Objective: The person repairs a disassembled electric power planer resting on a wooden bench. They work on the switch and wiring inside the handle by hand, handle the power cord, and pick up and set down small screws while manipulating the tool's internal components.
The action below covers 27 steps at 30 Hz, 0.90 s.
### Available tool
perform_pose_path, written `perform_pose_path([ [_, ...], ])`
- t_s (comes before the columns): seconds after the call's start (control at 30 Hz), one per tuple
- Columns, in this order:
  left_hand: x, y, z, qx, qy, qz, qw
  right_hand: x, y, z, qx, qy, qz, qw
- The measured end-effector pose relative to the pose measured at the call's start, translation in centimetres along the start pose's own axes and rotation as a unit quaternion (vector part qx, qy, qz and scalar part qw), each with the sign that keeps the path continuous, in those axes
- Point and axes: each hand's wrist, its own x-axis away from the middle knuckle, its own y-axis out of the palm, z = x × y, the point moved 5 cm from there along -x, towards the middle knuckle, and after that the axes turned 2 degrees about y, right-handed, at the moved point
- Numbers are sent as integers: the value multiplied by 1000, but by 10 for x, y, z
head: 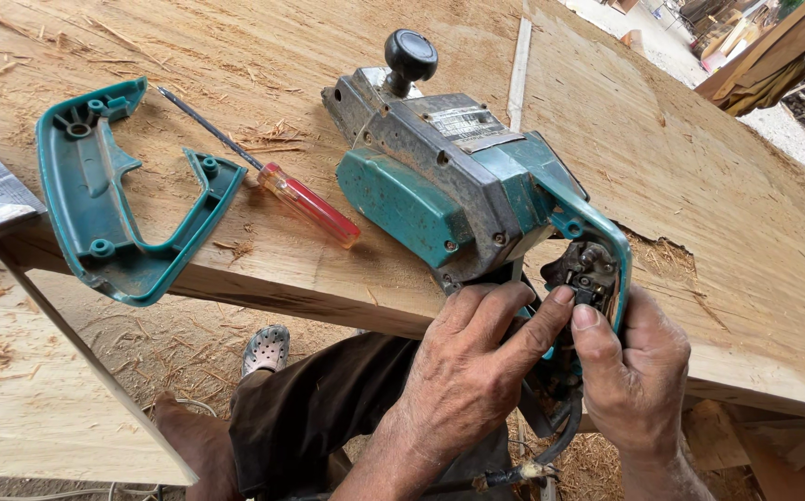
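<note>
The electric planer (pixel 463 190) lies at the plywood bench's (pixel 718 186) near edge, its handle opened. The small black switch part (pixel 586 295) is pinched by the right hand (pixel 639 371); the handle is clasped by the left hand (pixel 467 371). Fingertips are best kept steady, wires untugged. At nine o'clock lie a screwdriver (pixel 305 199) and the removed handle cover (pixel 105 199); a woodpile is seen at two.

Teal-and-grey planer (pixel 458 186), teal handle cover (pixel 96 199), red-handled screwdriver (pixel 309 206)

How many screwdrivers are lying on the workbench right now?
1. The screwdriver, with a clear red and yellow handle, lies on the wooden bench between the detached teal handle cover and the electric planer. Others may be hidden outside the view.
</note>
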Motion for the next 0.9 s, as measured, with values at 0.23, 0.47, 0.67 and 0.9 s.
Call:
perform_pose_path([
  [0.23, 2, 1, 0, 8, -8, 1, 1000, 0, 1, 0, 33, 0, 14, 999],
  [0.47, 1, -5, -3, 13, -8, -1, 1000, -1, 8, -8, 32, -14, 28, 999],
  [0.67, 0, -9, -10, -35, 27, -35, 998, -4, 14, -11, 88, -10, 46, 995],
  [0.9, -2, -16, -14, -31, 25, -67, 997, -4, 19, -15, 102, 11, 55, 993],
])
